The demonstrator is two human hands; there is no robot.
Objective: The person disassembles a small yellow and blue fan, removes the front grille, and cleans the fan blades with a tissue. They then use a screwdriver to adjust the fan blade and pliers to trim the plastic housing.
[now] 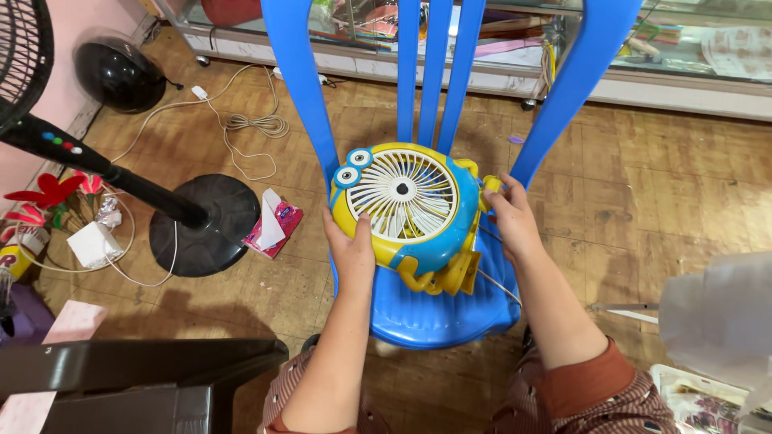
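Observation:
A small toy-like fan point(406, 210), blue and yellow with a white grille and two cartoon eyes, lies on the seat of a blue plastic chair point(438, 309). My left hand point(352, 247) grips its lower left edge, fingers over the yellow rim. On the fan's right side my right hand point(508, 217) pinches a yellow part. A thin white cord point(497, 283) runs from the fan across the seat.
A black standing fan's round base point(211, 223) and pole stand to the left, with a pink tissue pack point(273, 225) beside it. White cable point(253, 124) is coiled on the wooden floor. Glass display cabinets point(683, 56) line the back. A dark table edge point(137, 374) is at lower left.

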